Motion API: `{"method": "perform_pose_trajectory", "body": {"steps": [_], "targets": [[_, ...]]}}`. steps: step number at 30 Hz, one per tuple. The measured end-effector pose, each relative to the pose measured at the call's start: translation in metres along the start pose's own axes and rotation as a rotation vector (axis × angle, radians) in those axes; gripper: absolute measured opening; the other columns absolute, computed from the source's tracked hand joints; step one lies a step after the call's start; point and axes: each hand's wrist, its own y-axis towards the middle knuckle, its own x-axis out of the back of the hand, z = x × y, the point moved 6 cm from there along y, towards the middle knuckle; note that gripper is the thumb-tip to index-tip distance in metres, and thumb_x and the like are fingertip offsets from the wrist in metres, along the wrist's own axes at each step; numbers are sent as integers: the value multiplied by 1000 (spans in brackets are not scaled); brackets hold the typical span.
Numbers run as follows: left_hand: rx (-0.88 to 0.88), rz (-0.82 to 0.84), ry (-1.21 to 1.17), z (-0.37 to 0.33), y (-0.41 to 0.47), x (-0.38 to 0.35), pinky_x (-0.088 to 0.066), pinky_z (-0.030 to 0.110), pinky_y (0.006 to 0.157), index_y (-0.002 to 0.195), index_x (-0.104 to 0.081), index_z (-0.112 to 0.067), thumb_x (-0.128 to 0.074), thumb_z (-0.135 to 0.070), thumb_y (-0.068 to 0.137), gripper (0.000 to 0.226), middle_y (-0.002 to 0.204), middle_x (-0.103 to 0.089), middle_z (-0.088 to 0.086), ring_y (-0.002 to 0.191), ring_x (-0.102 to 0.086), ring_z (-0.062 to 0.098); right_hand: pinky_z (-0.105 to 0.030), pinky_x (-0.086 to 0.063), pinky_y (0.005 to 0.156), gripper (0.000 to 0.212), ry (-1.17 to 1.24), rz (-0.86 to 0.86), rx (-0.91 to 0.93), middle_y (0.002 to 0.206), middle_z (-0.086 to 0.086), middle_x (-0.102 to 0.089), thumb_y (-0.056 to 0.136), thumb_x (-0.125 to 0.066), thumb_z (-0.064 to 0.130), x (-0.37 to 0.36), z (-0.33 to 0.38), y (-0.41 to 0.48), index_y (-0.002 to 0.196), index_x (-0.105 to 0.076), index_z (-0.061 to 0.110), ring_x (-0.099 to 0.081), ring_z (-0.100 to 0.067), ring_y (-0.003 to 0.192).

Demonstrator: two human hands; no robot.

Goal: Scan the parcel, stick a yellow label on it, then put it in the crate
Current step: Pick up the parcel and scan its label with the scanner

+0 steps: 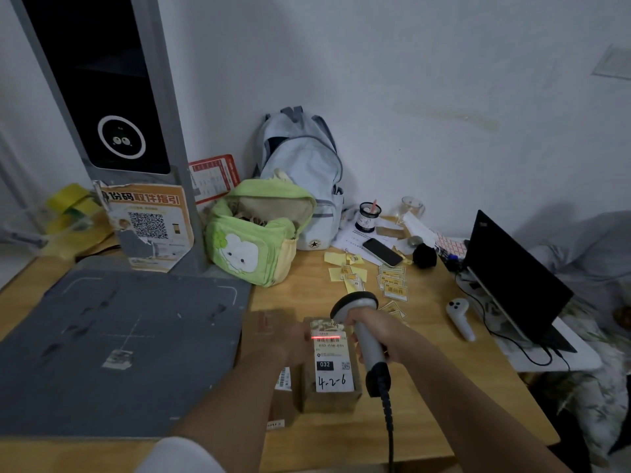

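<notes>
A small brown cardboard parcel (329,397) lies on the wooden table (426,387), with a white shipping label marked "4-2-6" on its top. My right hand (370,336) grips a grey handheld barcode scanner (358,312), whose red scan line falls across the label's barcode. My left hand (273,343), blurred, rests against the parcel's left side and seems to hold it. Several yellow labels (392,283) lie loose on the table behind the scanner. No crate is in view.
Other cardboard boxes (283,387) sit left of the parcel. A grey scanning platform (112,336) with a tall kiosk fills the left. Green bag (256,244), pale backpack (304,165), phone (381,252), white controller (461,317) and open laptop (519,278) crowd the back and right.
</notes>
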Motion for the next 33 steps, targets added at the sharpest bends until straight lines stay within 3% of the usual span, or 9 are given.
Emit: {"method": "perform_pose_trajectory", "body": {"steps": [2, 4, 8, 11, 14, 18, 23, 28, 33], "targets": [[28, 0, -13, 1, -3, -1, -40, 32, 102, 132, -54, -8, -44, -19, 96, 38, 135, -57, 8, 111, -54, 20, -25, -50, 49, 29, 0, 6, -6, 74, -10, -60, 81, -63, 23, 0, -3, 3, 97, -59, -1, -55, -20, 51], [27, 5, -13, 6, 1, -6, -44, 32, 95, 126, -58, -7, -43, -19, 96, 36, 126, -62, 11, 120, -56, 28, -25, -50, 48, 23, 19, 10, -10, 70, -11, -59, 86, -61, 22, 2, -7, 7, 92, -59, 0, -55, -21, 51], [4, 63, -121, 16, 15, -22, -46, 28, 78, 107, -66, 2, -46, -7, 93, 26, 89, -62, 8, 105, -62, 28, -33, -51, 57, 11, -30, -18, -4, 72, -13, -55, 88, -57, 12, 17, -26, 24, 92, -56, 1, -56, -25, 60], [0, 80, -121, 17, 18, -26, -45, 25, 75, 109, -65, -1, -46, -9, 93, 26, 91, -60, 5, 95, -61, 22, -39, -51, 70, 4, -122, -55, -35, 77, -14, -53, 82, -57, 2, 30, -50, 39, 85, -55, 5, -54, -27, 71], [34, 114, -94, 22, 23, -32, -44, 23, 72, 108, -64, -4, -44, -9, 94, 25, 98, -65, 8, 86, -58, 18, -36, -45, 67, 6, -228, -106, -59, 84, -15, -56, 81, -58, 2, 41, -77, 54, 81, -54, 6, -55, -30, 80], [47, 108, -102, 25, 28, -37, -40, 29, 74, 75, -54, -15, -42, -5, 94, 25, 79, -56, 3, 90, -62, 25, -31, -47, 66, 24, -504, -174, -73, 105, -18, -69, 82, -69, 13, 54, -107, 71, 101, -64, -2, -65, -31, 96], [76, 143, -174, 37, 33, -50, -49, 33, 82, 92, -62, -9, -50, -5, 91, 13, 98, -60, 10, 91, -57, 22, -29, -49, 84, 67, -831, -176, -162, 127, -12, -59, 78, -77, 30, 53, -133, 76, 130, -46, 1, -59, -25, 115], [153, 144, -217, 52, 34, -58, -50, 42, 95, 97, -58, -18, -55, -11, 86, 14, 110, -64, 9, 103, -60, 24, -31, -48, 84, 48, -844, -169, -170, 129, -16, -58, 92, -57, 23, 31, -165, 81, 133, -43, 0, -58, -29, 116], [159, 199, -201, 59, 36, -64, -47, 41, 100, 128, -54, -12, -51, -5, 87, 41, 128, -57, 11, 116, -55, 27, -36, -56, 74, 39, -786, -244, -180, 104, -9, -67, 91, -45, 30, 23, -183, 81, 125, -45, 10, -65, -25, 87]]}}
